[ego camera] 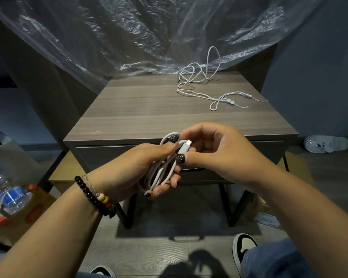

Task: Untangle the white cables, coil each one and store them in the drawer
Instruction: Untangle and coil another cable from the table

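Coiled cable (162,173), earphones (201,77) behind, drawer (113,157) shut

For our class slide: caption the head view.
Both hands, left and right, coil a white charging cable; tangled white earphones lie on the grey wooden nightstand.

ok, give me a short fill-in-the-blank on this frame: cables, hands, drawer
1. The coiled cable is held in the ____ hand.
2. The right hand pinches the cable's ____ end.
3. The drawer is ____.
4. The loose cable lies on the ____ of the nightstand.

Missing words: left; connector; closed; top
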`<move>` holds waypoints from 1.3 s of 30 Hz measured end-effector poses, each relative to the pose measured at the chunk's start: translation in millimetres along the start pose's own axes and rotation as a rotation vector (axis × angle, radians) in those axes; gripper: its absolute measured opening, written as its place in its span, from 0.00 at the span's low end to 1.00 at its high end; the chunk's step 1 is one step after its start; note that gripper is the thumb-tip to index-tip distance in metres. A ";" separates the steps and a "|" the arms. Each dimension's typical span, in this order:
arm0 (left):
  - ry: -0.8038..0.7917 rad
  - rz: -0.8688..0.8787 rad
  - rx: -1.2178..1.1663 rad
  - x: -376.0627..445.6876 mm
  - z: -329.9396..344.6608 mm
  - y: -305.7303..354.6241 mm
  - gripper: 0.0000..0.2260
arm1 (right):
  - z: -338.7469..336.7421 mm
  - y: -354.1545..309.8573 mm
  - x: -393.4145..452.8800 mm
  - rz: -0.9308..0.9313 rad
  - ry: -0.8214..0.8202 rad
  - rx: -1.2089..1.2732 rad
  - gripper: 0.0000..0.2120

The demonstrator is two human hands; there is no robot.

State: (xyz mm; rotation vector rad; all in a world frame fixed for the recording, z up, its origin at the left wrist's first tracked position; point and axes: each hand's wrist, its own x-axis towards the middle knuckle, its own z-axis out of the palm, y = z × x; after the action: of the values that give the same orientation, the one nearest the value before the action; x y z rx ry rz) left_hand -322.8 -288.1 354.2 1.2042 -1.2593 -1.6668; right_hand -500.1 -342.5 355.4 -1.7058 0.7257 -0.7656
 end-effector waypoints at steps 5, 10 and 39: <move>-0.064 -0.072 0.041 1.2 5.3 5.9 0.24 | -0.2 1.6 1.3 -0.036 0.021 -0.030 0.12; -0.077 -0.032 0.031 2.6 3.8 7.2 0.23 | 1.7 2.6 1.7 -0.032 0.059 0.068 0.19; 0.139 0.038 0.118 30.4 14.9 7.9 0.19 | -40.6 4.6 19.5 -0.153 0.135 -0.429 0.13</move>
State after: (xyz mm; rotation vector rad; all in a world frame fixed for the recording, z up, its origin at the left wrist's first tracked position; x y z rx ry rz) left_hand -346.4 -313.7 355.4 1.3348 -1.3003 -1.4724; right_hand -520.8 -382.2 362.3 -2.1299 0.9080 -0.8829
